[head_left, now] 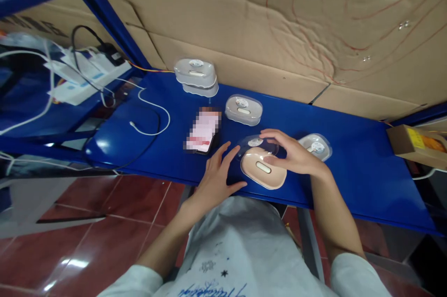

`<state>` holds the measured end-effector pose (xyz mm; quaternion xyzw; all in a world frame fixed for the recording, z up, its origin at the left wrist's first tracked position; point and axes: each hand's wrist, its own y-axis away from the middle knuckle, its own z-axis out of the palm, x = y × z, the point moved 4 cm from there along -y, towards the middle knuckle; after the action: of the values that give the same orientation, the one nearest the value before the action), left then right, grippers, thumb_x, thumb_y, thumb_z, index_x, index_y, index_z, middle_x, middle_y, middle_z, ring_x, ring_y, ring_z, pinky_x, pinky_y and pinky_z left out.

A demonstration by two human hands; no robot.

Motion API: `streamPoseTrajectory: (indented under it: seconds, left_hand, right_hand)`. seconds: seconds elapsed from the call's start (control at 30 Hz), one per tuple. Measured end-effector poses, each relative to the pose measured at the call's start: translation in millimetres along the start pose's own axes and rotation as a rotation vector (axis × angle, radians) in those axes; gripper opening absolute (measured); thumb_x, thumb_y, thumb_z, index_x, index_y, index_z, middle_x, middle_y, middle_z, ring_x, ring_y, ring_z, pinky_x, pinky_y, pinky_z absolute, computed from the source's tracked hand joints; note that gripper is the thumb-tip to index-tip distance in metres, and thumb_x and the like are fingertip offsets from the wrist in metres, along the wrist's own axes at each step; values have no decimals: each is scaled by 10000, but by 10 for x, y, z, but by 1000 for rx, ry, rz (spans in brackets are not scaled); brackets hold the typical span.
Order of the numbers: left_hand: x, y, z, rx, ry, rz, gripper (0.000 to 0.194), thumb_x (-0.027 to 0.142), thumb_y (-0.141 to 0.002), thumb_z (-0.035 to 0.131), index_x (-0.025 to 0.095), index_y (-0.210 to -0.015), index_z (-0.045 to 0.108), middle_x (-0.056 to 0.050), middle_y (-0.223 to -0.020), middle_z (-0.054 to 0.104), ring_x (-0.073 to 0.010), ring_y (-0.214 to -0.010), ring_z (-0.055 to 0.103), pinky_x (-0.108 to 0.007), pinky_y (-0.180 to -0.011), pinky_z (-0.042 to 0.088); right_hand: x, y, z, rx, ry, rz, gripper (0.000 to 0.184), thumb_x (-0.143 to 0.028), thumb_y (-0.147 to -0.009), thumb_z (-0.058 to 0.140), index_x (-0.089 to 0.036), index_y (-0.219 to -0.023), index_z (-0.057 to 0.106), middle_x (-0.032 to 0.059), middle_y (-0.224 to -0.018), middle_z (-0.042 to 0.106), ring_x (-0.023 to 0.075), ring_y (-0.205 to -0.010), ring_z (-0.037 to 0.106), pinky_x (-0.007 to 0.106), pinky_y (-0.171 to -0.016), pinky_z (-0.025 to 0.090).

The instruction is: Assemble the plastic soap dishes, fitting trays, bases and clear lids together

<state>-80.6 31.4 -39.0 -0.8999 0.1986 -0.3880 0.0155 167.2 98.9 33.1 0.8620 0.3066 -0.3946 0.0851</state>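
In front of me on the blue tabletop lies a peach oval case [254,175] with a cream pill-shaped insert in its top. A clear plastic cover [248,144] with a round white sticker sits tilted over its far side, apart from the near part. My right hand [291,150] grips this cover, fingers on its far edge and thumb at the near side. On the left, my left hand [221,173] is open, fingers and thumb spread; its fingertips are close to the cover's left edge, and I cannot tell whether they touch.
Grey covered cases [243,110] stand behind, with a stack [195,76] farther left. A white covered case [316,146] lies right. A phone [204,129] is left of my hands, near a white cable [169,118]. Power strips [91,78] sit left; a cardboard box [415,145] stands right.
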Motion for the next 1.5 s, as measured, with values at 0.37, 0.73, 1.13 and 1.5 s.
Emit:
streamPoseTrajectory:
  seconds: [0.37, 0.73, 1.13, 1.5]
  left_hand:
    - [293, 57, 92, -67, -156, 386, 110, 337, -1006, 732, 249, -1071, 724, -153, -1643, 544, -358, -1592, 431, -628, -1294, 309]
    - [52, -50, 177, -3, 23, 78, 837, 427, -920, 831, 250, -1597, 372, -202, -1628, 551, -370, -1557, 490, -571, -1250, 373]
    - [26, -46, -52, -220, 355, -113, 1110, 609, -775, 912, 315, -1665, 318, -152, -1739, 423, -422, -1620, 363, -645, -1327, 280]
    - [-57, 27, 19, -241, 251, 24, 1026, 412, -838, 907, 350, -1667, 306, -143, -1733, 442, -383, -1613, 408, -651, -1310, 325]
  right_hand:
    - [265, -31, 85, 108, 400, 99, 466, -389, -1057, 581, -262, -1503, 536, 167, -1730, 417, 391, -1657, 329, 667, -1311, 330]
    - [-221, 110, 470, -201, 214, -76, 881, -351, -923, 818, -334, -1667, 348, 124, -1696, 469, 348, -1607, 426, 607, -1286, 440]
    - [-256, 101, 449, -218, 3, -140, 823, -252, -835, 818, -252, -1558, 426, 150, -1621, 519, 298, -1538, 516, 468, -1263, 494]
    - [-221, 52, 350, -160, 6, -111, 640, -239, -853, 780, -262, -1430, 505, 142, -1558, 579, 300, -1460, 592, 489, -1206, 538]
